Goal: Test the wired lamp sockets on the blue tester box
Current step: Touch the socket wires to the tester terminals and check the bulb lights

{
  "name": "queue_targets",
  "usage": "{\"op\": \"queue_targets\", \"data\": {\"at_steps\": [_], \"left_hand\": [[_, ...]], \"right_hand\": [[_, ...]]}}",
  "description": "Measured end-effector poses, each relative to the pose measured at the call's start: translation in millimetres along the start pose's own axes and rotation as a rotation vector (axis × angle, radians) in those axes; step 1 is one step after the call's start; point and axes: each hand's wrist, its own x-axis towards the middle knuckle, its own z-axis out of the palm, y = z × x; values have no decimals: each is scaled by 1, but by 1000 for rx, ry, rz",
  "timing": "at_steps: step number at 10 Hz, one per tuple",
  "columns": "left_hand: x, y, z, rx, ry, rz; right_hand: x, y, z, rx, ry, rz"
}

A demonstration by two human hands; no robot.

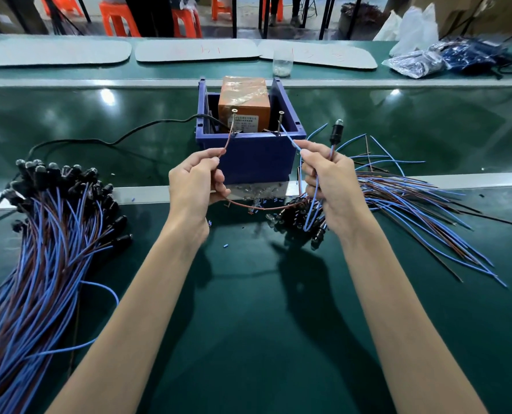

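Observation:
The blue tester box (250, 153) stands at the middle of the green bench, with an orange transformer (244, 106) inside and two upright screws at its front rim. My left hand (196, 182) pinches a brown wire (225, 146) whose tip reaches the left screw (234, 115). My right hand (328, 180) pinches a blue wire (290, 140) whose tip reaches the right screw (280, 118). That hand also holds the black lamp socket (336, 133) upright above its fingers, with a small bulb on top. The bulb does not look lit.
A big bundle of wired sockets (48, 222) lies at the left. More wired sockets (413, 195) fan out at the right, with a small heap (293, 216) under my right hand. A black power cord (123, 135) runs left from the box. A clear cup (282, 63) and plastic bags (428, 55) sit behind.

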Motion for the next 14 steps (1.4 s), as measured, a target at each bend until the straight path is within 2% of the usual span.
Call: {"op": "queue_targets", "data": {"at_steps": [6, 14], "left_hand": [[3, -4, 0, 15, -12, -4], [2, -5, -1, 86, -32, 3]], "right_hand": [[-2, 2, 4, 6, 46, -4], [-3, 0, 4, -20, 28, -18]]}}
